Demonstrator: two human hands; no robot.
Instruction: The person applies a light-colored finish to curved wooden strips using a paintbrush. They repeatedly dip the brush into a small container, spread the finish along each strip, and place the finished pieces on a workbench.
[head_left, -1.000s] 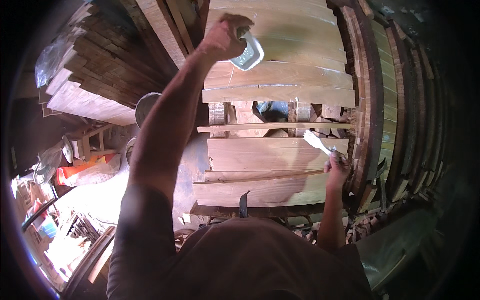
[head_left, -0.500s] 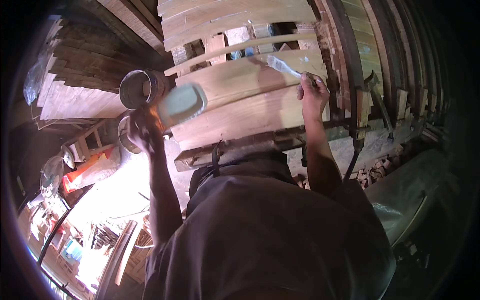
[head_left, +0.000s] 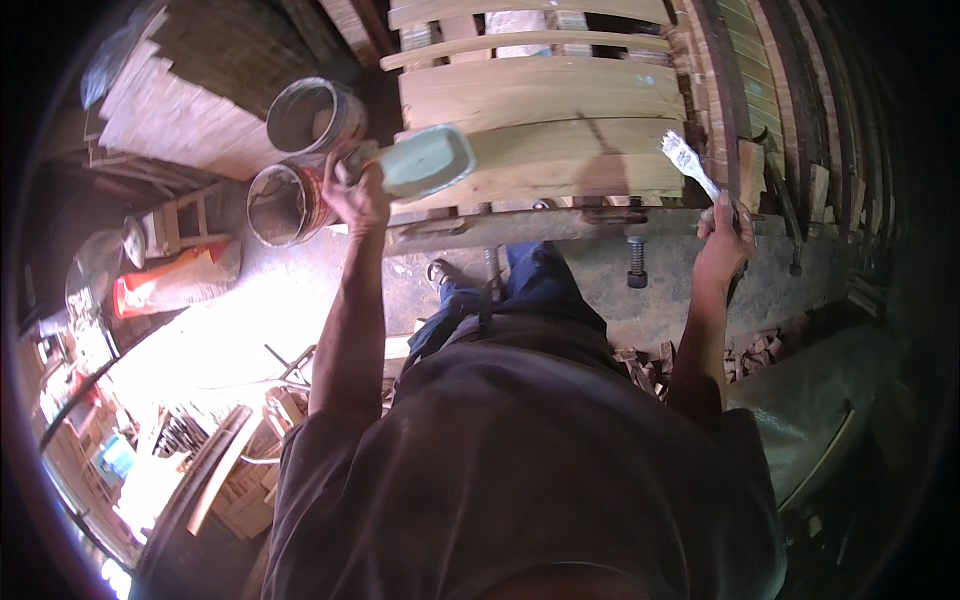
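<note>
My left hand (head_left: 360, 195) is closed on one end of a shallow pale green plastic container (head_left: 428, 162), held over the left end of the wooden boards (head_left: 550, 150). What lies inside the container is hard to tell. In my right hand (head_left: 726, 242) is a paintbrush (head_left: 686, 158), gripped by its handle with the white-coated bristles pointing up and to the left. The brush is raised at the right end of the boards, and a shadow falls across the nearest board. Close by my left hand stand two round buckets, a grey one (head_left: 347, 118) and a reddish one (head_left: 318, 195).
A heavy bar (head_left: 450, 232) runs along the boards' near edge, with a threaded bolt (head_left: 637, 265) below it. Dark upright beams (head_left: 720, 90) stand at right. Stacked planks (head_left: 165, 105) lie far left, near an orange and white sack (head_left: 180, 280). Wood scraps (head_left: 765, 350) are heaped low right.
The view has shifted, so the boards sit higher and my legs now show. My right hand has moved right and nearer with the paintbrush. My left hand still holds the container, now less blurred.
</note>
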